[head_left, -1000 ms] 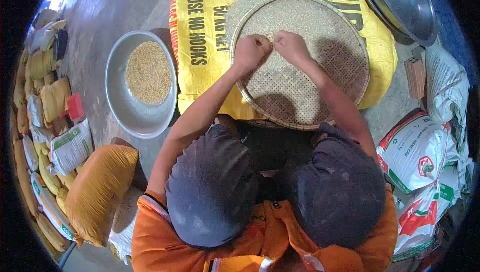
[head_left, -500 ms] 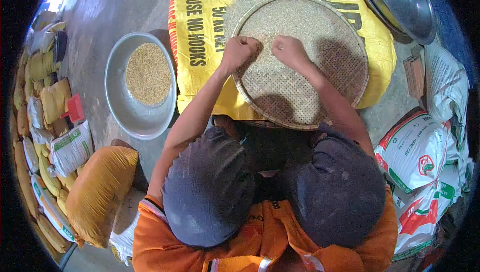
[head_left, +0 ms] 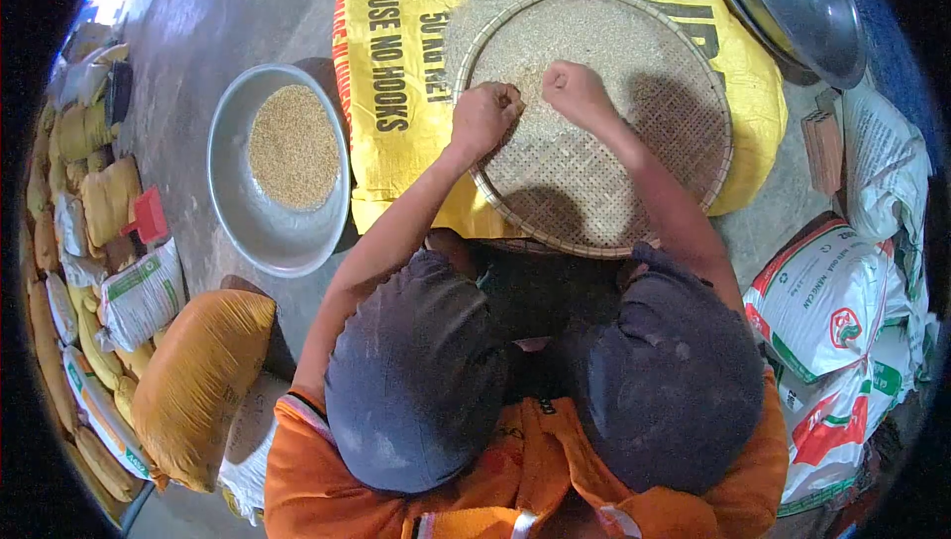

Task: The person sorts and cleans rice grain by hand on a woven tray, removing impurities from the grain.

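A round woven tray [head_left: 584,227] lies on a yellow printed sack [head_left: 396,167], with pale grain [head_left: 584,29] spread over much of its surface. My left hand [head_left: 484,119] is over the tray's left part, its fingers curled and pinched together; what is between them is too small to name. To its right, my right hand [head_left: 577,95] is also closed above the grain, its fingertips hidden or too small to read. The two hands are slightly apart. A small brownish patch of grain shows between them.
On the floor at the left is a metal basin [head_left: 282,252] holding golden grain [head_left: 294,148]. Large metal bowls [head_left: 792,4] stand at the top right. Full sacks line the left, including an orange one [head_left: 203,380]; white sacks [head_left: 822,291] and bricks [head_left: 821,151] are at the right.
My left hand has shifted slightly right and down, its fingertips turned more into view. My right hand has moved a little to the right and up.
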A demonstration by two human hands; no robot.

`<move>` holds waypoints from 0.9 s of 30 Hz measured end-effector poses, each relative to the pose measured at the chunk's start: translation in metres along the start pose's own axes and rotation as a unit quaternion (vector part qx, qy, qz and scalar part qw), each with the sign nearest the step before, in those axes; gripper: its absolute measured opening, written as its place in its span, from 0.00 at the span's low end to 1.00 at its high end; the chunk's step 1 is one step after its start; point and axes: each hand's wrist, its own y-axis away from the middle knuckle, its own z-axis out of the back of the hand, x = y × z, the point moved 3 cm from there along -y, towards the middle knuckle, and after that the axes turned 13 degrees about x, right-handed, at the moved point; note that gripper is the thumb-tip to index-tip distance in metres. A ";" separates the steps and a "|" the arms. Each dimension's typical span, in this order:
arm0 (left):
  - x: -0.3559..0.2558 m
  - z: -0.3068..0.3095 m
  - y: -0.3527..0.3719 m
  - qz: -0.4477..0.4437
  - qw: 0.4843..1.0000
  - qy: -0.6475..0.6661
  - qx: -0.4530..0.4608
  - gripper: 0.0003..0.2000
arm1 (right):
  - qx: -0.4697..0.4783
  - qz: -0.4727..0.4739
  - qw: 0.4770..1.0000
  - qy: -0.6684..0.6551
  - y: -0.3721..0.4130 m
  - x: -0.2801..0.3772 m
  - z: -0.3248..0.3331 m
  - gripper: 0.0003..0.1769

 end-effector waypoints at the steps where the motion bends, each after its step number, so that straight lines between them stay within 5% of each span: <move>1: -0.004 0.002 0.001 -0.010 1.000 -0.016 -0.005 0.08 | -0.027 0.028 0.996 0.076 -0.001 0.003 -0.004 0.05; 4: -0.006 0.006 0.001 0.060 0.991 0.120 0.017 0.09 | -0.033 0.055 0.980 0.186 0.006 0.008 -0.015 0.05; 8: -0.002 0.019 -0.004 0.068 0.948 0.309 0.023 0.10 | 0.034 -0.003 0.988 0.151 0.003 0.008 -0.005 0.06; 10: 0.008 0.023 -0.010 0.099 0.905 0.412 0.033 0.09 | 0.009 -0.011 1.000 0.004 0.002 0.004 0.004 0.06; 14: 0.014 0.020 -0.014 0.134 0.852 0.505 0.030 0.10 | -0.025 0.021 0.996 0.081 -0.010 -0.001 0.004 0.06; 21: 0.019 0.009 -0.015 0.081 0.967 0.243 0.003 0.08 | 0.010 -0.007 0.978 0.208 -0.016 0.007 -0.008 0.06; 24: 0.005 0.009 -0.013 0.015 0.993 0.118 -0.024 0.10 | 0.012 0.009 0.993 0.118 -0.011 0.003 0.004 0.06; 27: -0.009 0.013 -0.016 -0.004 1.000 -0.005 -0.006 0.13 | 0.052 -0.108 0.985 -0.127 -0.002 0.003 0.020 0.07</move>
